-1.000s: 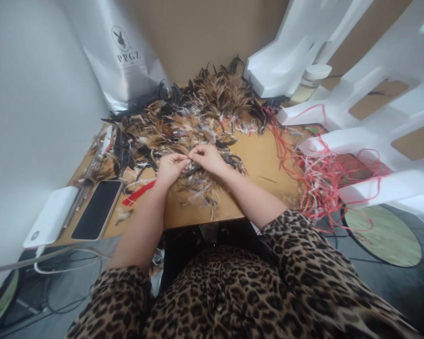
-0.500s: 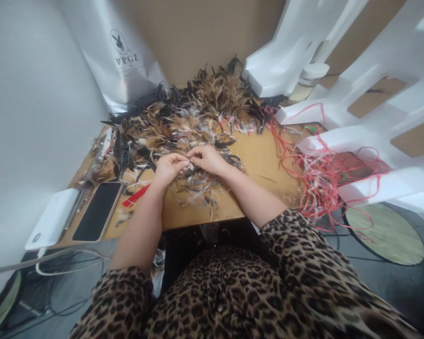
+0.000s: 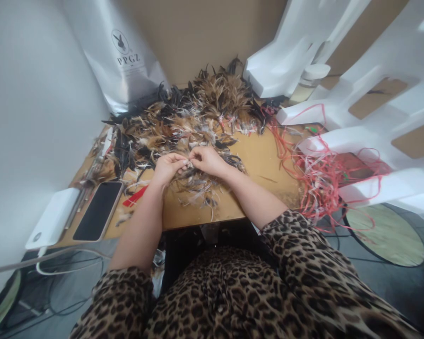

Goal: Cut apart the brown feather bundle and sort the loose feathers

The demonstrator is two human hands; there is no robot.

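Note:
Over the near part of a feather pile (image 3: 151, 129), both of my hands meet at the fingertips. My left hand (image 3: 168, 168) is closed in a pinch on the pale, fluffy end of a feather (image 3: 190, 165). Right beside it, my right hand (image 3: 208, 161) pinches the same feather with thumb and forefinger. Much of the feather is hidden by the fingers. Brown, black and whitish feathers lie loosely around and beneath both hands. Thin pale feathers (image 3: 201, 190) spread on the tabletop just in front of my wrists.
A phone (image 3: 98, 211), a white power bank (image 3: 52, 217) with a cable and a red strip (image 3: 135, 196) lie left. Tangled pink strings (image 3: 321, 183) hang over white foam pieces (image 3: 371, 186) at right. A silver bag (image 3: 127, 70) and a lidded jar (image 3: 309, 80) stand behind.
The fingertips of my right hand have shifted slightly down and closer around the feather. My left hand stays almost in place, and the things on the table have not moved.

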